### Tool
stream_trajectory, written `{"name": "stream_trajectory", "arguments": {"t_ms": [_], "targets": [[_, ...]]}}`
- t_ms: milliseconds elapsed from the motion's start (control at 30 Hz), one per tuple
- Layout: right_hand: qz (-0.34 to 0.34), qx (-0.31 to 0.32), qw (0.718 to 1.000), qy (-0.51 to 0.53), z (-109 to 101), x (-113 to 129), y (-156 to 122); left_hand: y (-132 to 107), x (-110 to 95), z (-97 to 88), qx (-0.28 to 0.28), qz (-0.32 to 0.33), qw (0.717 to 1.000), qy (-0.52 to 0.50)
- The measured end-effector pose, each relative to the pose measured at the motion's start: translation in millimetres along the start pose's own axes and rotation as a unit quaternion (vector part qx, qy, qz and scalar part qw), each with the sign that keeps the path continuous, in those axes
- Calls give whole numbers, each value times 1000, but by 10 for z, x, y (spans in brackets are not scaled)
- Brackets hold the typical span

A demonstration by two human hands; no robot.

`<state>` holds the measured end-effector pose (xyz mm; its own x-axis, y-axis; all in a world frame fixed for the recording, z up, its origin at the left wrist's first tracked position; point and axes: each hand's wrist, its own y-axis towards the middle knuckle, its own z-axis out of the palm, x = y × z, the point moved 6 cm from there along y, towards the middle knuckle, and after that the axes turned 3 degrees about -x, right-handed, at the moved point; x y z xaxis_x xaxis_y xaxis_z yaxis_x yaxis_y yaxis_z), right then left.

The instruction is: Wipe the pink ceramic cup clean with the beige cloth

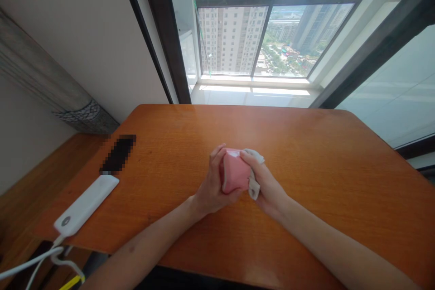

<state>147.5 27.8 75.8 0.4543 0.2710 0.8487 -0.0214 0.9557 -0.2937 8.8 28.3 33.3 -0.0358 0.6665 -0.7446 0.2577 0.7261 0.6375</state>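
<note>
One pink object [237, 173] is the centre of the dial I read by in the head view, and both hands are on it. Towards eight o'clock the left hand [213, 188] is wrapped round its side, fingers on the far part, thumb along the near edge. Towards four, the right hand [268, 188] grips a crumpled whitish cloth [254, 188] against it, thumb on the pink surface. I cannot tell whether the object touches the brown table [340, 167]. Between eight and nine lies a white corded device [86, 206]; between nine and ten, a dark pixelated item [118, 154]; a window [234, 1] stands at twelve. From my remote seat, I judge the step in hand to be wiping. The next move, I think, calls for a steady left grip and light, even pressure through the cloth on the right.
</note>
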Motion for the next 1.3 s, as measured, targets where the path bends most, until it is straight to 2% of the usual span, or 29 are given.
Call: {"name": "stream_trajectory", "arguments": {"t_ms": [33,100,133,167,200,233,300,367,400,433,467,500,533,600,667,700,733,800,867,933,1000,1067,1100,1167,1300], "targets": [[-19,-2,1000,-18,-8,-6,-14,-3,4,0,-11,-13,1000,-22],[-103,8,989,-107,-20,34,-55,-2,27,-4,-41,-79,990,-108],[-163,25,971,-171,-6,70,-84,-1,52,1,-53,-130,976,-167],[-230,53,942,-240,26,107,-121,-1,82,16,-60,-189,953,-230],[-301,90,899,-306,75,134,-168,1,108,40,-62,-249,922,-292],[-370,130,844,-367,127,141,-222,6,122,77,-51,-304,885,-350],[-493,195,709,-466,212,100,-337,30,120,138,-16,-388,818,-423],[-569,228,576,-541,251,2,-416,63,119,143,-1,-437,785,-440],[-585,237,530,-566,258,-46,-435,79,120,135,0,-450,778,-440],[-589,244,508,-580,261,-77,-442,92,122,129,-3,-455,774,-440],[-580,247,512,-583,261,-85,-439,101,121,124,-7,-453,774,-442],[-562,243,542,-575,259,-64,-425,107,118,123,-10,-443,778,-446],[-535,230,596,-553,251,-15,-399,108,114,120,-15,-426,786,-447],[-444,174,738,-477,196,113,-300,98,107,96,-24,-375,824,-424],[-313,102,872,-362,99,194,-177,90,85,42,-21,-297,887,-354],[-241,70,923,-292,51,199,-123,89,66,5,-15,-249,920,-303],[-172,49,959,-222,19,180,-81,91,44,-35,-11,-197,950,-244],[-65,32,992,-100,7,110,-32,97,-7,-115,-9,-90,988,-124],[2,37,999,-35,30,17,-19,94,-56,-157,-8,-4,999,-41],[12,37,999,-28,34,-58,-31,85,-95,-163,-15,35,999,-18],[-40,41,996,-63,24,-86,-64,78,-124,-161,-48,17,997,-66],[-131,80,978,-143,42,-71,-123,75,-135,-137,-87,-49,979,-176],[-179,112,958,-196,65,-58,-159,75,-130,-103,-95,-96,960,-245],[-258,187,899,-301,119,-30,-229,72,-113,-7,-89,-196,908,-360],[-344,331,757,-446,199,99,-318,83,-53,97,-73,-329,820,-462]]}}
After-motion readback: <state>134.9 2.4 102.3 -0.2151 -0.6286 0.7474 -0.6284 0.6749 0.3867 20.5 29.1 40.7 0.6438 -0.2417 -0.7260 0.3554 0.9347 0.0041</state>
